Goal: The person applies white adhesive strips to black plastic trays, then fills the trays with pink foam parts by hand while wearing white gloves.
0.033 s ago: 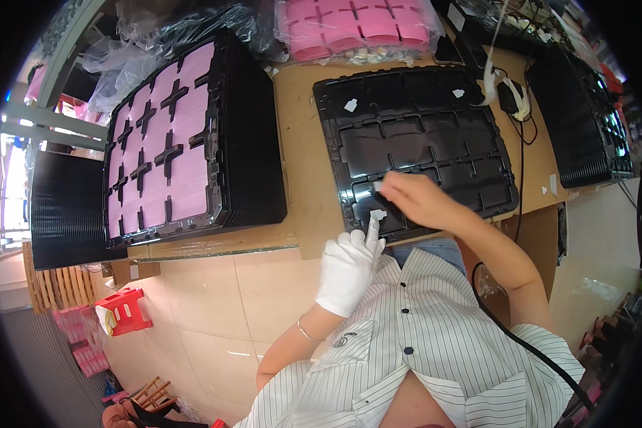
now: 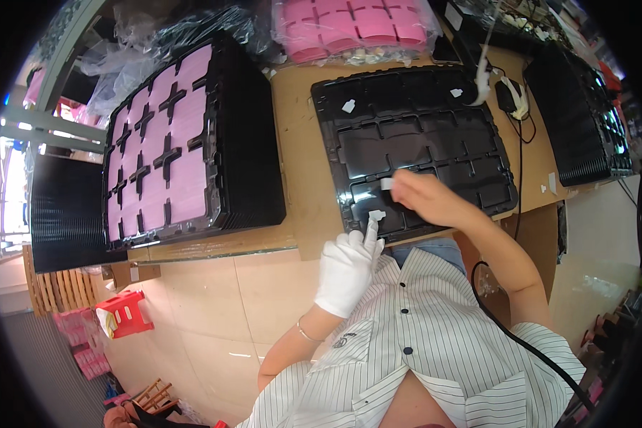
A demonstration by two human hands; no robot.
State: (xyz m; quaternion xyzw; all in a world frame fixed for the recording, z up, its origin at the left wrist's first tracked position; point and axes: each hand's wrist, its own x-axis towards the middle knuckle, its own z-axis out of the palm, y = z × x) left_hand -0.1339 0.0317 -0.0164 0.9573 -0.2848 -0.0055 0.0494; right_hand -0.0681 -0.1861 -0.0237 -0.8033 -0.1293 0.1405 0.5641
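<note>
Your bare right hand (image 2: pixel 426 197) is pinching a white slip (image 2: pixel 386 184) leftward, fingers closed — just beyond the white tab (image 2: pixel 378 215) your gloved left hand (image 2: pixel 346 272) is touching, index extended, grip unclear — over the black plastic tray's (image 2: pixel 406 143) near-left part.

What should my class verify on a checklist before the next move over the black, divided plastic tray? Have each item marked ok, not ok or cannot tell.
1. Black, divided plastic tray lies on the brown tabletop: ok.
2. White-gloved left hand touches the small, flat near-left white piece on the tray: ok.
3. That piece is stuck down: cannot tell.
4. Bare right hand pinches a small white tab: ok.
5. Both hands are gloved: not ok; only the left is.
6. Small, flat far-left white piece and far-right white piece are on the tray: ok.
</note>
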